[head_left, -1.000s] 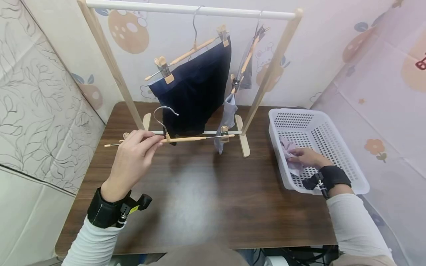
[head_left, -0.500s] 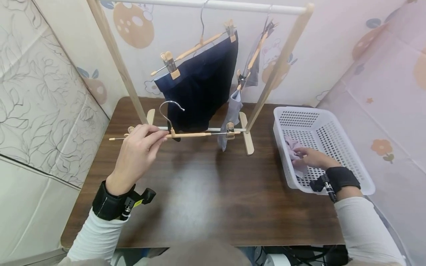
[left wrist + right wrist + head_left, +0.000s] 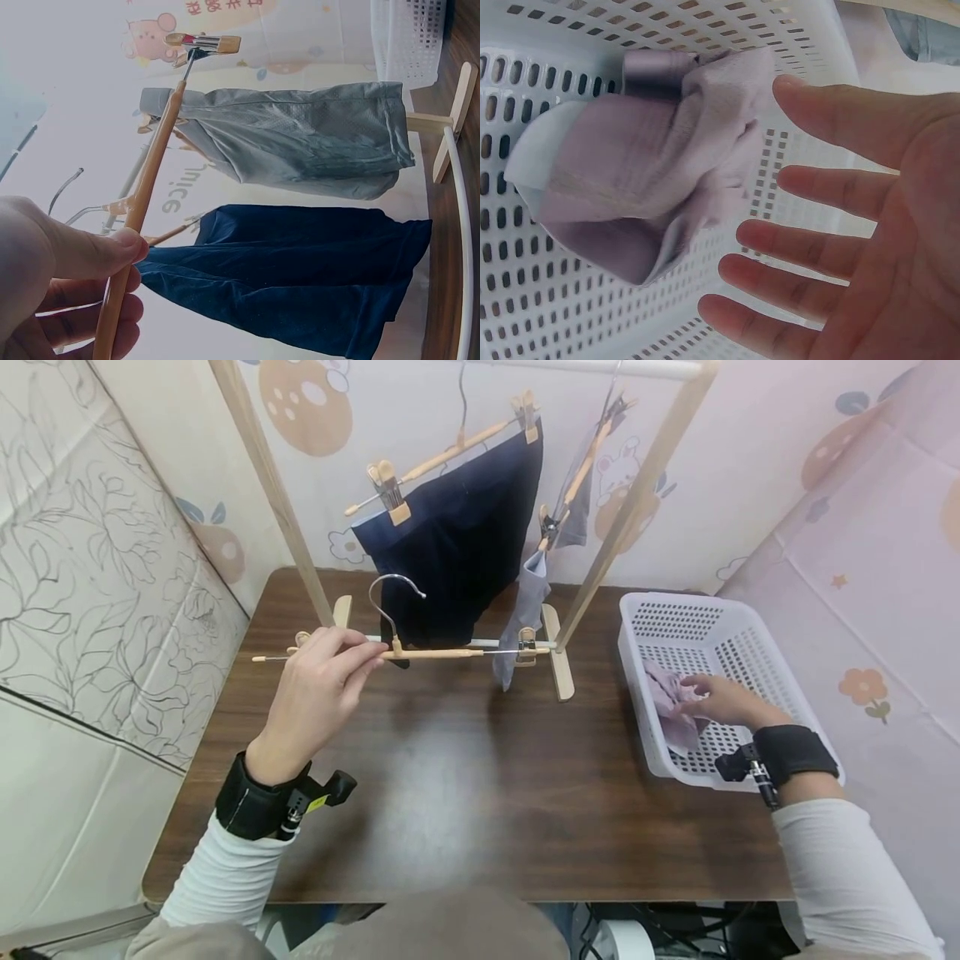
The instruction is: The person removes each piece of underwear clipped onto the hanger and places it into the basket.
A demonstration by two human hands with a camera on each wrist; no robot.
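My left hand (image 3: 352, 658) pinches a wooden clip hanger (image 3: 431, 652) near its left end and holds it level over the brown table, in front of the drying rack. In the left wrist view, thumb and fingers (image 3: 112, 251) close round the hanger bar (image 3: 150, 180). My right hand (image 3: 701, 689) is inside the white basket (image 3: 675, 610), its fingers straight and spread. It lies beside a crumpled pale lilac cloth (image 3: 670, 706). The right wrist view shows the open palm (image 3: 855, 255) just right of the cloth (image 3: 637, 187), gripping nothing.
A wooden drying rack (image 3: 273, 493) stands at the back of the table (image 3: 465, 793). On it hang navy shorts (image 3: 457, 543) and a grey garment (image 3: 525, 602), each on a clip hanger. Patterned walls close in at the left, back and right.
My right hand has come off the lilac cloth and now lies spread open beside it. My left hand keeps the hanger in much the same place.
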